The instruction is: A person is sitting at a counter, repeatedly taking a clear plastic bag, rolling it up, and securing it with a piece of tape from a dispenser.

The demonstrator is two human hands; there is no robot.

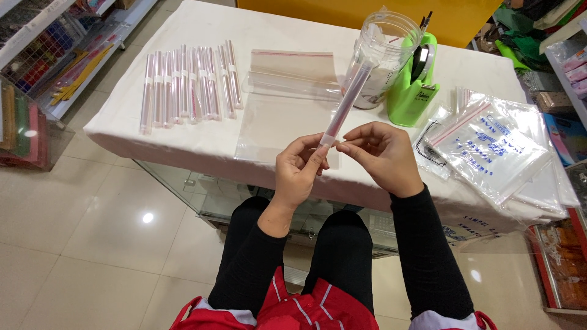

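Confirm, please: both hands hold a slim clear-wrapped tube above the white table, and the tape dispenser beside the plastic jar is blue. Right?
Not quite. The head view shows the tape dispenser is green. The rest holds: left hand and right hand hold the tube.

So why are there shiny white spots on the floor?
Head view: ceiling lights bounce off the glossy floor tiles as glare; the plastic bags gleam too; the left hand, right hand and rolled tube look sharp, and the table edges bend slightly.

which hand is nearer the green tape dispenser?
Right. The right hand is just below the green tape dispenser; the left hand is farther left, holding the slim wrapped tube.
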